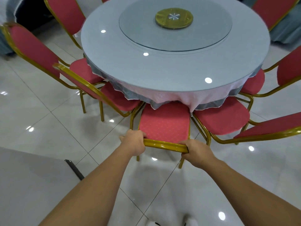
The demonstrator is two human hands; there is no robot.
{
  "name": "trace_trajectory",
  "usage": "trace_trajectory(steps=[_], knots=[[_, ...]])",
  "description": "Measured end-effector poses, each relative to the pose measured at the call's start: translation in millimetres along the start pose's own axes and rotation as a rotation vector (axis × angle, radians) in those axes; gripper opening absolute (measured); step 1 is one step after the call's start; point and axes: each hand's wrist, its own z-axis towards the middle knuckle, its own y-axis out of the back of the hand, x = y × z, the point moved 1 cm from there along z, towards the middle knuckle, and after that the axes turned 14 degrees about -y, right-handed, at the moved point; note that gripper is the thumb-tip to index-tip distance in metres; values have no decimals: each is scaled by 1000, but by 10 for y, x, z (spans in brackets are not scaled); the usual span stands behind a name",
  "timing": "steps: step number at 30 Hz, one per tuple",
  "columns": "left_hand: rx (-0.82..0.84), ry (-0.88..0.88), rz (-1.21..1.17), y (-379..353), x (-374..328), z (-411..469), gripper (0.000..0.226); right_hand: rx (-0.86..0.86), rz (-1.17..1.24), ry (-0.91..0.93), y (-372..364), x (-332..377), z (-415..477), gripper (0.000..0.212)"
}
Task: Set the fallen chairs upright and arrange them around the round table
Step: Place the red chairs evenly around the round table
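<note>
Head view: left hand (pixel 133 141) and right hand (pixel 196 151), fingers clamped, grip the top rail of the near chair (pixel 164 126), upright at the near edge of the round table (pixel 162 75). Push evenly, keeping clear of neighbouring chairs and tablecloth (pixel 179 99).
</note>
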Motion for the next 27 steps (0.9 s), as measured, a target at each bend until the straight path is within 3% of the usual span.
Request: trace_trajectory(steps=[8, 11, 13, 15, 18, 22, 27], knots=[[-17, -13, -10, -2, 36, 4, 34, 67, 9, 19, 37, 15, 40, 25], [49, -50, -85, 74, 82, -18, 31, 309, 104, 32, 218, 15, 83, 39], [107, -72, -248, 170, 148, -58, 41, 538, 185, 6, 413, 35, 111, 53], [161, -91, -470, 280, 247, -110, 48, 649, 276, -42, 555, 27, 213, 62], [142, 30, -725, 607, 494, -196, 43, 581, 367, -116, 685, 184, 463, 63], [-136, 189, -724, 1122, 966, -299, 35, 440, 394, -50, 820, 760, 852, 55], [-400, 83, -731, 1703, 1237, -292, 33, 351, 318, 129, 937, 1641, 1121, 61]])
